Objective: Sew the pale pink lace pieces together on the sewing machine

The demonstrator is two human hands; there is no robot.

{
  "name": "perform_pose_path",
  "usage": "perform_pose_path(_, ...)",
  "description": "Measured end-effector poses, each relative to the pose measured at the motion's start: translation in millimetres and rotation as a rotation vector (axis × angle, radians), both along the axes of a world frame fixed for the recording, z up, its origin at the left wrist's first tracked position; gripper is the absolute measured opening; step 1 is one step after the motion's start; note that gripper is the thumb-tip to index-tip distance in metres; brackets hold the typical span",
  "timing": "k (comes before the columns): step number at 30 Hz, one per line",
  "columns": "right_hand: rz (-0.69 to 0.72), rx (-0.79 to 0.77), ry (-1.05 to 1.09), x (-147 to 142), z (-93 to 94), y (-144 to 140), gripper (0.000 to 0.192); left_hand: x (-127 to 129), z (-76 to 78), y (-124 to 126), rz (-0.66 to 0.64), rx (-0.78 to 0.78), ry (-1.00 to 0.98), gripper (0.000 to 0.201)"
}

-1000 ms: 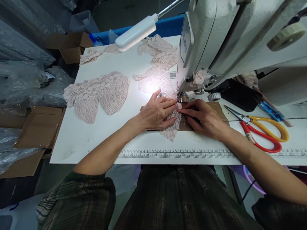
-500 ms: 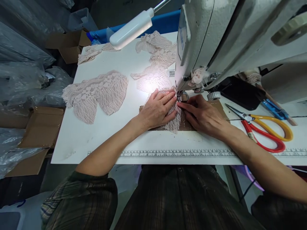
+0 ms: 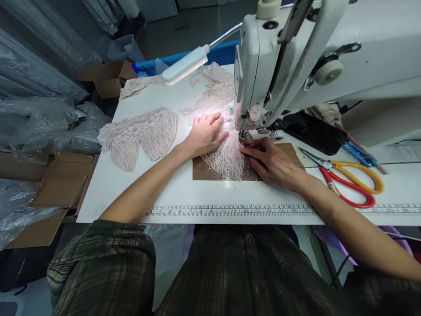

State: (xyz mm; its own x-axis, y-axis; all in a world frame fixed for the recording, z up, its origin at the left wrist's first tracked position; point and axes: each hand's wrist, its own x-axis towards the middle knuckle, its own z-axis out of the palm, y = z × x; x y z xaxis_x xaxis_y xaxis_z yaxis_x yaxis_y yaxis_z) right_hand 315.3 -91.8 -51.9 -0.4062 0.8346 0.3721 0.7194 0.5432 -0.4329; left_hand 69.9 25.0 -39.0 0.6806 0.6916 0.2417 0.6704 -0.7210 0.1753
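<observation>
White and laminated, the desk (image 3: 138, 193) runs under an industrial sewing machine (image 3: 296, 66) that fills its far right part, with a printed ruler strip (image 3: 230, 210) along the near edge. Beneath the machine's head, on a brown cardboard patch (image 3: 200, 169) set into the desk's middle, lies a pale pink lace piece (image 3: 226, 160); its far end runs under the presser foot (image 3: 245, 137). The left hand (image 3: 205, 134) lies flat and spread on the lace just left of the foot, its grip open, palm pressing the fabric down. The right hand (image 3: 271, 162) rests on the cardboard at the lace's right edge, fingers stretched toward the foot and touching the lace; its grip is open too, pinching nothing that can be seen.

A gooseneck lamp (image 3: 184, 70) hangs over the far middle of the desk and throws a bright spot on the lace by the left hand. Toward the left edge lies a larger lace panel (image 3: 141, 134), well apart from the hands, and more lace scraps (image 3: 210, 83) sit at the far edge near the lamp. Near the right edge, red-handled scissors (image 3: 348, 193) and yellow-handled scissors (image 3: 358, 173) lie crossed, with a blue tool (image 3: 358, 153) just beyond them. Cardboard boxes (image 3: 108, 77) and plastic-wrapped bundles (image 3: 36, 118) stand off the desk's left side.
</observation>
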Motion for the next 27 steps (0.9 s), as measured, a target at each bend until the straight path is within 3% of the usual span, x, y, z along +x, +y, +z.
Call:
perform_pose_path(3, -0.043, -0.094, 0.080, 10, 9.2, 0, 0.042, -9, 7.1, -1, -0.050, 0.015, -0.018, 0.036)
perform_pose_path(8, -0.171, -0.139, 0.203, 18, 13.2, 2, 0.032, -15, 14.2, -37, -0.202, 0.085, -0.136, 0.026)
perform_pose_path(15, -0.195, -0.116, 0.249, 13, 3.4, 3, 0.028, -14, 10.6, -66, -0.457, -0.211, -0.328, 0.018)
perform_pose_path(21, -0.166, -0.059, 0.260, 12, 6.1, 1, 0.024, -12, 8.6, -67, -0.394, -0.283, -0.281, 0.022)
perform_pose_path(24, -0.036, -0.078, 0.278, 6, 10.6, -5, 0.022, -12, 8.1, -68, -0.357, -0.291, -0.282, 0.024)
perform_pose_path(27, 0.087, -0.116, 0.301, 1, 12.6, -10, 0.022, -13, 7.4, -67, -0.400, -0.319, -0.277, 0.021)
